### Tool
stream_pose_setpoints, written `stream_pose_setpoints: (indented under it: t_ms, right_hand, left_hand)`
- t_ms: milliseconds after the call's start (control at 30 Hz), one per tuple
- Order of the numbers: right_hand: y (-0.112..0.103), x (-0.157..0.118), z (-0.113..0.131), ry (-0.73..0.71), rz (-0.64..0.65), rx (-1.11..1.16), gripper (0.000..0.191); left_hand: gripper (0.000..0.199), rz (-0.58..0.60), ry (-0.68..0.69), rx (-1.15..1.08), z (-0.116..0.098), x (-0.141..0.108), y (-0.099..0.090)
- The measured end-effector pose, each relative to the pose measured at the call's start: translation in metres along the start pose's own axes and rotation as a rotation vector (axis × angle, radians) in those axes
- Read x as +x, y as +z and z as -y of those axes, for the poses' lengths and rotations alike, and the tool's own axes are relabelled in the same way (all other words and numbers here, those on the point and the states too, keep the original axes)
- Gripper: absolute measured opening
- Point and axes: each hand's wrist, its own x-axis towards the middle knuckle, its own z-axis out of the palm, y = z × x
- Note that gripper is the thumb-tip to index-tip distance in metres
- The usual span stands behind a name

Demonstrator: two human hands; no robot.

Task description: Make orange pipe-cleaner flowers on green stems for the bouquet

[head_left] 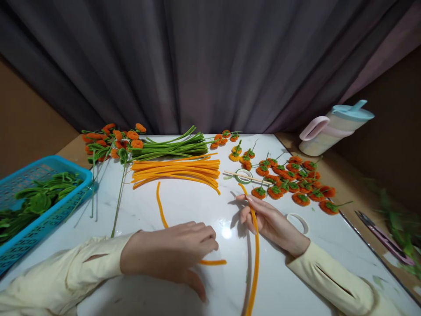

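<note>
My right hand (266, 219) pinches an orange pipe cleaner (255, 263) near its upper end, and the long strip curves down toward the bottom edge. Another orange pipe cleaner (161, 205) lies bent on the table; my left hand (174, 250) is over it and hides its middle. The left fingers are loosely bent with the thumb stretched apart, and nothing shows between them. Beyond the hands lies a bundle of orange pipe cleaners (176, 172), with green pipe cleaners (174, 147) behind it.
Finished orange flower heads (292, 177) cluster at right, beside a tape roll (244, 176) and a thin stick (259, 179). A white ring (301, 221) lies by my right wrist. Stemmed flowers (115, 140), a blue basket (49, 215), pink-handled scissors (384, 237) and a cup (332, 129) stand around.
</note>
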Motion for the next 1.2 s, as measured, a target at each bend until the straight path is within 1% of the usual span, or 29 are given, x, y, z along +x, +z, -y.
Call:
stream_pose_setpoints:
  t_ms: [67, 133, 200, 233, 300, 400, 467, 533, 567, 600, 667, 767, 833, 867, 900, 1000, 1100, 1133, 1200]
  right_hand:
    - [0.0, 0.0, 0.0, 0.002, 0.001, 0.0, 0.028]
    - [0.0, 0.0, 0.001, 0.003, -0.004, 0.002, 0.031]
    - [0.0, 0.0, 0.001, 0.009, -0.011, 0.0, 0.033]
    - [0.0, 0.0, 0.001, 0.014, -0.014, -0.003, 0.033]
    - [0.001, 0.0, 0.002, 0.018, -0.016, -0.011, 0.033]
    - [0.001, 0.0, 0.002, 0.016, -0.004, -0.022, 0.031]
    - [0.001, -0.001, 0.002, 0.015, -0.001, -0.024, 0.03]
    - [0.001, -0.001, 0.002, 0.015, -0.006, -0.024, 0.03]
    - [0.001, 0.0, 0.002, 0.015, -0.009, -0.025, 0.03]
    - [0.001, 0.0, 0.002, 0.016, -0.011, -0.026, 0.03]
    - [0.002, 0.0, 0.002, 0.013, -0.017, -0.026, 0.028]
    - [0.004, 0.0, 0.002, 0.003, -0.032, -0.016, 0.024]
    - [0.006, -0.001, 0.003, 0.005, -0.042, -0.01, 0.023]
    - [0.007, -0.001, 0.003, 0.006, -0.048, -0.01, 0.025]
    - [0.008, -0.001, 0.004, 0.007, -0.056, -0.015, 0.027]
    - [0.011, -0.002, 0.007, 0.015, -0.075, -0.052, 0.028]
    - [0.01, -0.003, 0.008, 0.019, -0.055, -0.095, 0.025]
    - [0.009, -0.003, 0.008, 0.013, -0.047, -0.108, 0.024]
    - [0.007, -0.003, 0.007, 0.005, -0.035, -0.13, 0.024]
  left_hand:
    - [0.034, -0.012, 0.025, 0.011, -0.001, 0.004, 0.011]
    - [0.022, -0.009, 0.03, 0.05, 0.001, 0.008, 0.021]
    - [0.007, -0.008, 0.04, 0.042, 0.003, 0.012, 0.026]
    - [0.004, -0.009, 0.038, 0.011, 0.005, 0.014, 0.026]
    - [0.009, -0.02, -0.024, -0.11, 0.007, 0.016, 0.024]
    - [0.013, -0.038, -0.233, -0.364, 0.011, 0.017, 0.015]
    - [0.019, -0.04, -0.307, -0.502, 0.014, 0.017, 0.012]
    - [0.036, -0.032, -0.305, -0.563, 0.017, 0.017, 0.011]
    - [0.042, -0.022, -0.292, -0.556, 0.019, 0.017, 0.013]
    - [0.044, -0.009, -0.274, -0.525, 0.02, 0.017, 0.015]
    - [0.038, 0.007, -0.223, -0.423, 0.021, 0.017, 0.02]
    - [0.019, -0.015, -0.162, -0.304, 0.02, 0.017, 0.028]
    - [0.007, -0.057, -0.152, -0.299, 0.019, 0.018, 0.029]
    - [0.003, -0.085, -0.15, -0.322, 0.019, 0.018, 0.028]
    - [0.004, -0.115, -0.153, -0.358, 0.019, 0.018, 0.027]
    - [0.008, -0.194, -0.234, -0.538, 0.021, 0.021, 0.021]
    - [0.018, -0.216, -0.349, -0.724, 0.025, 0.022, 0.018]
    - [0.023, -0.221, -0.349, -0.734, 0.026, 0.022, 0.019]
    - [0.036, -0.235, -0.277, -0.651, 0.028, 0.021, 0.023]
